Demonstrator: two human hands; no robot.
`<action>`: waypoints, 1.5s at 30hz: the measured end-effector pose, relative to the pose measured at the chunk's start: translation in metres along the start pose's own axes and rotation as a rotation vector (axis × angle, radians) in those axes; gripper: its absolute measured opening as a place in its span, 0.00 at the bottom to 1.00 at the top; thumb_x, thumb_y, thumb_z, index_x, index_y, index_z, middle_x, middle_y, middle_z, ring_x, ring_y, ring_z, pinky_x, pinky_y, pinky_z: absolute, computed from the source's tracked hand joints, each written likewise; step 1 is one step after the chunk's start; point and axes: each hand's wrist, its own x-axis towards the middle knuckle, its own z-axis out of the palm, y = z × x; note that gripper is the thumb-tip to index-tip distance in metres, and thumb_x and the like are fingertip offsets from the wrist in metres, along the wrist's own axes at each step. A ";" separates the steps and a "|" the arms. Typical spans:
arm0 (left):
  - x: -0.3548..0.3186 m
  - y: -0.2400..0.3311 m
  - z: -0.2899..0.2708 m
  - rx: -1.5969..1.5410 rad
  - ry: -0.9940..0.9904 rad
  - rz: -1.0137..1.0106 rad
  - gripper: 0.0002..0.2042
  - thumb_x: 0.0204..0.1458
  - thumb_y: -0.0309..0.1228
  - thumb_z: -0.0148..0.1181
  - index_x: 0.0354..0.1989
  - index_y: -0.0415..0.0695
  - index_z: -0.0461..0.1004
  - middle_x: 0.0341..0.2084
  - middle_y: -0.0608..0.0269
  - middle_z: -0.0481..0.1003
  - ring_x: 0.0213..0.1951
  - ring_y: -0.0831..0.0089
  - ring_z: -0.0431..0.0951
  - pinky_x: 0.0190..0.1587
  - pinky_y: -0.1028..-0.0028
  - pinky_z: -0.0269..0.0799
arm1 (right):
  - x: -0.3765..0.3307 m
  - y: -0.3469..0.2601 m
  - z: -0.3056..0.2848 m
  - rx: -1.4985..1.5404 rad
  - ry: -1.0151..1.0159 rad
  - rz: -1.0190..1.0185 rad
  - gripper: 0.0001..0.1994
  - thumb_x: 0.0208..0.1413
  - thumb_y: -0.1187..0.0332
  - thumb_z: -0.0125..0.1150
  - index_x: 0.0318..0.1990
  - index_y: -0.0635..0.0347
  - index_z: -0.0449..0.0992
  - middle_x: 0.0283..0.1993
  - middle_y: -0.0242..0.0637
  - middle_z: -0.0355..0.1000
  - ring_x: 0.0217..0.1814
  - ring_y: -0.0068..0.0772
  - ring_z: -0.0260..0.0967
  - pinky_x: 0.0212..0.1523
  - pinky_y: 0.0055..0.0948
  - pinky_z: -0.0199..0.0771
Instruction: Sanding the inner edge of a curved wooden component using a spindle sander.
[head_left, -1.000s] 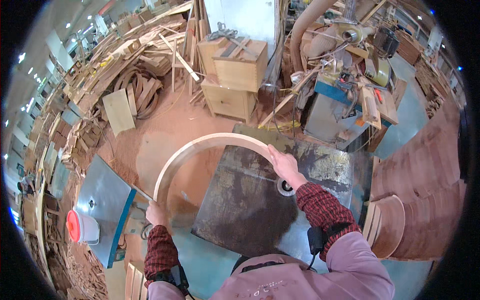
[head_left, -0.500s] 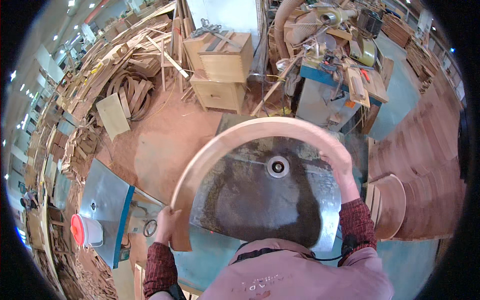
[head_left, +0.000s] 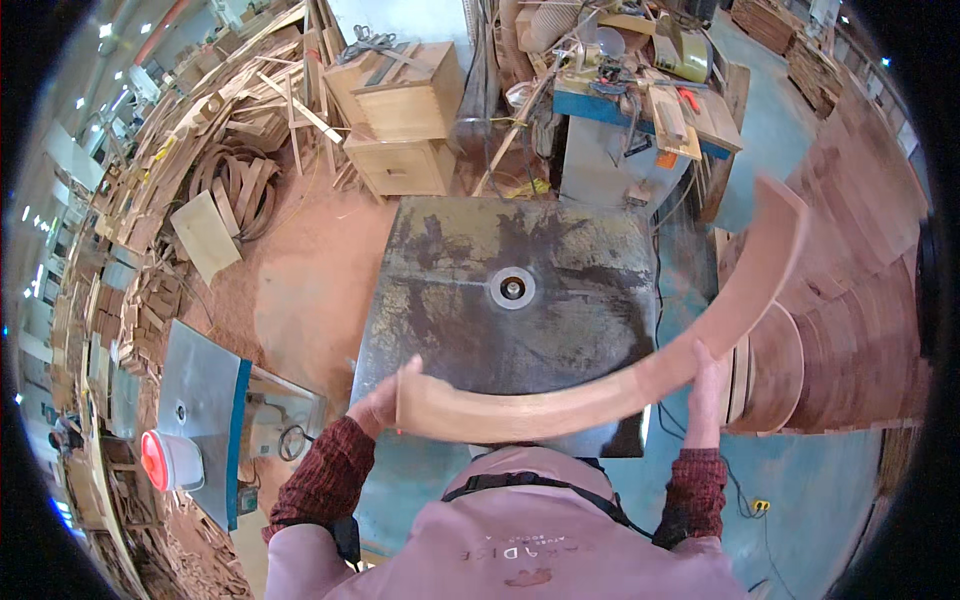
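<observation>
A long curved wooden piece point(head_left: 640, 370) is held in both hands above the near edge of a dark metal surface point(head_left: 560, 270). The left hand point(head_left: 385, 400) is clenched on the blunt left end of the piece, thumb up against its face. The right hand point(head_left: 708, 385) is closed around the piece further along, where the curve begins to rise. From there the piece sweeps up and to the right, and its far end is seen out past the right edge of the surface, over a stack of curved boards point(head_left: 860, 330).

A round spindle hole point(head_left: 512, 288) is set in the middle of the surface, well apart from the piece. Beyond the surface, two wooden boxes point(head_left: 400, 110) are stacked, and a blue-topped bench point(head_left: 640, 110) is cluttered with tools. Reddish sawdust point(head_left: 300, 260) is spread over the floor to the left, near a coil of bent strips point(head_left: 235, 190). At lower left, a red-lidded bucket point(head_left: 165, 460) is seen beside a grey machine top point(head_left: 200, 400).
</observation>
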 end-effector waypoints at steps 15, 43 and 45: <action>0.166 -0.076 0.149 0.322 0.839 0.725 0.22 0.74 0.34 0.45 0.71 0.38 0.62 0.47 0.62 0.73 0.46 0.73 0.72 0.49 0.72 0.71 | -0.049 0.040 -0.093 -0.516 0.207 0.168 0.13 0.58 0.71 0.56 0.45 0.75 0.76 0.37 0.41 0.76 0.38 0.34 0.74 0.41 0.35 0.74; 0.185 -0.048 0.158 0.310 0.776 0.681 0.26 0.72 0.34 0.48 0.74 0.32 0.56 0.57 0.47 0.72 0.57 0.61 0.73 0.62 0.67 0.67 | -0.033 0.057 -0.080 -0.303 0.313 0.038 0.20 0.52 0.79 0.48 0.55 0.68 0.68 0.41 0.40 0.70 0.38 0.33 0.70 0.39 0.32 0.74; 0.191 -0.047 0.154 0.314 0.778 0.685 0.26 0.72 0.34 0.48 0.74 0.32 0.56 0.58 0.46 0.72 0.57 0.61 0.73 0.62 0.67 0.67 | -0.032 0.051 -0.076 -0.311 0.300 0.064 0.22 0.52 0.79 0.48 0.57 0.68 0.68 0.43 0.40 0.70 0.41 0.33 0.70 0.43 0.32 0.74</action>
